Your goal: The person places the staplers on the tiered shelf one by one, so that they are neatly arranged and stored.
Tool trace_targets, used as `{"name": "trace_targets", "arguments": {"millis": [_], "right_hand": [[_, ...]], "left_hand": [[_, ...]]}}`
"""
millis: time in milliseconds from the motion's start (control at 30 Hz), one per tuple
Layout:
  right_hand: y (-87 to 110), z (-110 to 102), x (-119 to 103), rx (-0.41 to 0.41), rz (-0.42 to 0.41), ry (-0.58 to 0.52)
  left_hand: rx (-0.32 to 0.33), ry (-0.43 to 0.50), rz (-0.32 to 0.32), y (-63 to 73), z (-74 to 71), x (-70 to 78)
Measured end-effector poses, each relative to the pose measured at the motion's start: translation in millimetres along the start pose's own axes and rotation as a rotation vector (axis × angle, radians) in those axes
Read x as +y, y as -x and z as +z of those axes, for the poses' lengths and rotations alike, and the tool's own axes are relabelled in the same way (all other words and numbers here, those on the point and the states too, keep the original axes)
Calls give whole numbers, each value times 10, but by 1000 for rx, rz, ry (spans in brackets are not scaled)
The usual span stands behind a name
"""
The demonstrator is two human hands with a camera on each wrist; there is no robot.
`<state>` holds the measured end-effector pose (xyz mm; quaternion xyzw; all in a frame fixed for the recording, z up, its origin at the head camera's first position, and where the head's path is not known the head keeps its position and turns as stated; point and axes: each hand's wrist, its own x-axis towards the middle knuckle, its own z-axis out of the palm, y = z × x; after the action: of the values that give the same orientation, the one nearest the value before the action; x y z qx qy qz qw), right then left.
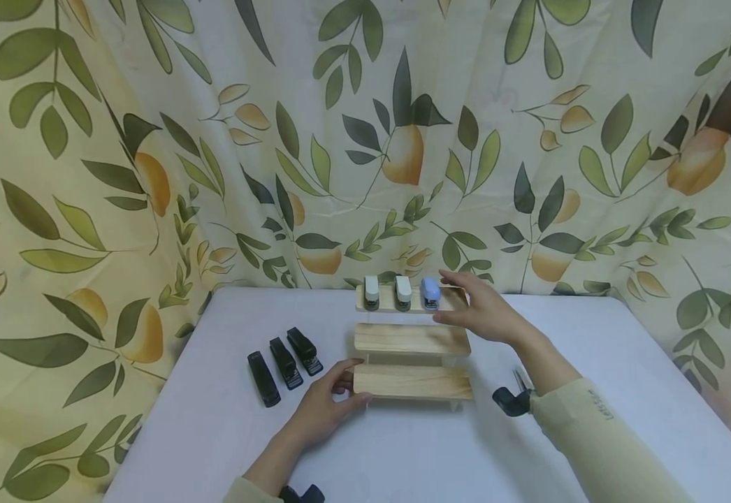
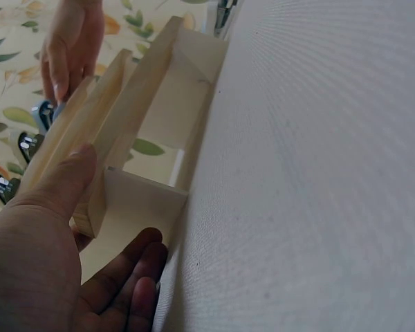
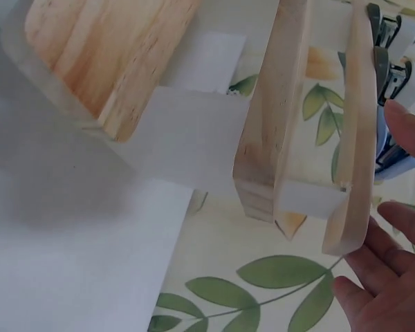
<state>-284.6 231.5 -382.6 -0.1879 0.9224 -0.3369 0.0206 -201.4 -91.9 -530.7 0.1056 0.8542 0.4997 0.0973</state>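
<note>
A three-step wooden stand point(image 1: 412, 381) with pale side supports stands on the table. My left hand point(image 1: 324, 405) grips the left end of its lowest, front step, thumb on the near side, as the left wrist view point(image 2: 48, 228) also shows. On the top step sit two white mini staplers point(image 1: 372, 290) and a blue mini stapler point(image 1: 430, 292) in a row. My right hand point(image 1: 481, 307) is at the right end of that step, fingers spread beside the blue stapler. In the right wrist view a fingertip is close to the blue stapler point(image 3: 394, 155); whether it touches cannot be told.
Three black staplers point(image 1: 286, 363) lie side by side on the white table point(image 1: 227, 447), left of the stand. A patterned leaf-and-fruit curtain point(image 1: 365, 140) hangs behind the table. A dark strap mount with metal parts point(image 1: 512, 401) is at my right wrist.
</note>
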Motion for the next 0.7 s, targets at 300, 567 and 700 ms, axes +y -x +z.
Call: {"name": "trace_targets", "arguments": {"millis": [300,567,700], "right_hand": [[117,-80,70,6,19,53],[237,-158,157,11,34,80],[296,-188,202,16,34,101]], "left_hand": [[4,-1,-9,-1,-9,9],[-2,4,9,0,-10,-6],[-1,0,11,4,-8,-2]]}}
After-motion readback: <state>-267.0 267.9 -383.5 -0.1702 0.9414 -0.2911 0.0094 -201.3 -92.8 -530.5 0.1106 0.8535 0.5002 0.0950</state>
